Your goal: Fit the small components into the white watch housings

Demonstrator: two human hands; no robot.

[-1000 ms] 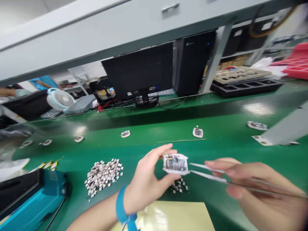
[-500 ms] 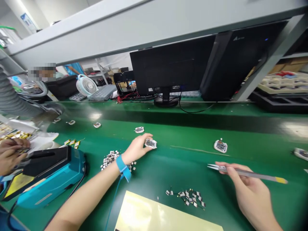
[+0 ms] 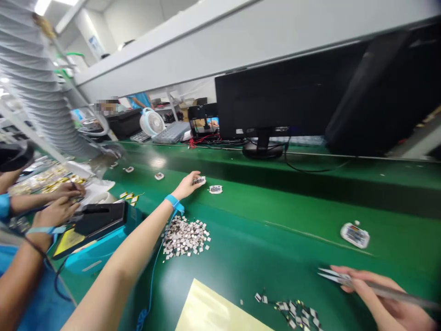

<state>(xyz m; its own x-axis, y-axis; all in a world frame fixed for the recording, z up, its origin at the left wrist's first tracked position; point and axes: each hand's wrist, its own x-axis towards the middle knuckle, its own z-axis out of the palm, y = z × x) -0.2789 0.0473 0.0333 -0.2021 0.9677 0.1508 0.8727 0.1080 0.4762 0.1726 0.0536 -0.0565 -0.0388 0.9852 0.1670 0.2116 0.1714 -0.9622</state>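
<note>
My left hand [image 3: 187, 185], with a blue wrist strap [image 3: 175, 203], reaches far across the bench. Its fingers are closed on a small white casing with a circuit board inside [image 3: 200, 180]. Just right of it lies a similar white casing [image 3: 216, 189], apart from the hand. In my right hand [image 3: 382, 294] is a pair of metal tweezers [image 3: 344, 279], tips pointing left and slightly apart, nothing between them. Another white casing [image 3: 354, 235] lies beyond the right hand. Small parts with dark leads [image 3: 298, 314] are scattered left of that hand.
A heap of small square pieces [image 3: 186, 236] sits beside my left forearm. Yellow sheet [image 3: 217, 310] lies in front. A blue machine [image 3: 99, 248] and a co-worker's hands [image 3: 62, 207] are at left. A monitor [image 3: 275, 101] and fan [image 3: 151, 122] stand behind.
My left hand has carried the casing farther back, to the left side of the other casing. The view has turned left. My right hand still holds the tweezers.
</note>
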